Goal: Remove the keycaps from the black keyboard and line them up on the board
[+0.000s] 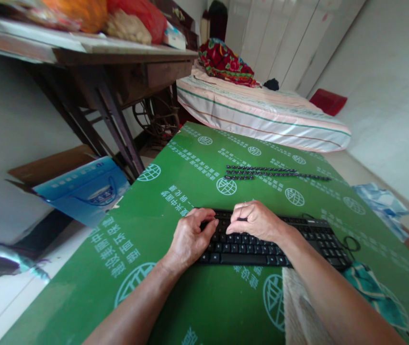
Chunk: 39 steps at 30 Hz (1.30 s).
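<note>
A black computer keyboard point(247, 248) lies on the green table, and a patch at its upper left shows no keycaps. My left hand point(193, 235) covers the keyboard's left end, its fingers curled and the thumb bent over the keys. Above the upper rows, my right hand point(253, 221) pinches a small black keycap point(242, 219) between thumb and fingers; most of it is hidden. Farther back, several black keycaps point(262, 171) are lined up in rows on the table.
The green table point(204, 297) carries a teal checked cloth point(373, 292), a beige cloth point(298, 306) and a looped black cable point(351, 243). A blue box point(85, 189) stands at the left, below a wooden desk point(118, 50). A bed point(262, 112) is behind the table.
</note>
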Motion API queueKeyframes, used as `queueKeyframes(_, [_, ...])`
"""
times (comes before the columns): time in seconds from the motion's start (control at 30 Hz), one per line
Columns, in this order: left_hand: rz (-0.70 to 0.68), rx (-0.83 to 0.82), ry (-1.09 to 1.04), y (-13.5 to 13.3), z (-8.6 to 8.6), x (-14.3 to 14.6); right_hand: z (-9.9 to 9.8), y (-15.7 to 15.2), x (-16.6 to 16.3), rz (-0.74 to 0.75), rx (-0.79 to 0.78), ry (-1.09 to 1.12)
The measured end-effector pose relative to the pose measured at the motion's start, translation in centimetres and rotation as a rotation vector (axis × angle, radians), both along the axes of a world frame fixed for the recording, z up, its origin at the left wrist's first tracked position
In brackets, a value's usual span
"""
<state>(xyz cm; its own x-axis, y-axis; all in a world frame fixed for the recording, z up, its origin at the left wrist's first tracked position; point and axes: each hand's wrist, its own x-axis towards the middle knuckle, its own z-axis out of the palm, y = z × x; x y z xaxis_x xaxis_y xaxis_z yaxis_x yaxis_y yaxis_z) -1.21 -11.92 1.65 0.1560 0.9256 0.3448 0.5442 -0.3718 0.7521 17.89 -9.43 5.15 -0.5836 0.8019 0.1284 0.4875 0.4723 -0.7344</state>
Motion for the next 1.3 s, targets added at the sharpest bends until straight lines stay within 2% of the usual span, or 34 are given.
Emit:
queueKeyframes(0.3, [-0.021, 0.023, 0.006, -0.2, 0.1, 0.1, 0.1, -0.4, 0.4, 0.002, 0.024, 0.078])
queueKeyframes(0.5, [-0.155, 0.067, 0.090, -0.2, 0.8, 0.5, 0.1, -0.3, 0.7, 0.007, 0.053, 0.048])
queueKeyframes(0.67, [-0.271, 0.113, 0.246, -0.4, 0.9, 1.9, 0.0, -0.3, 0.7, -0.017, 0.029, 0.050])
queueKeyframes(0.93, [-0.201, 0.049, 0.482, -0.5, 1.3, 3.5, -0.5, -0.6, 1.0, -0.123, 0.077, -0.039])
queueKeyframes(1.07, [-0.168, 0.036, 0.492, -0.4, 1.6, 3.9, -0.9, -1.5, 0.8, -0.218, 0.002, -0.026])
queueKeyframes(1.23, [-0.151, 0.045, 0.516, -0.3, 1.5, 3.9, -1.4, -2.7, 0.1, -0.329, -0.225, 0.086])
queueKeyframes(1.3, [-0.154, 0.063, 0.511, -0.2, 1.3, 3.8, -1.5, -2.9, -0.2, -0.380, -0.244, 0.111])
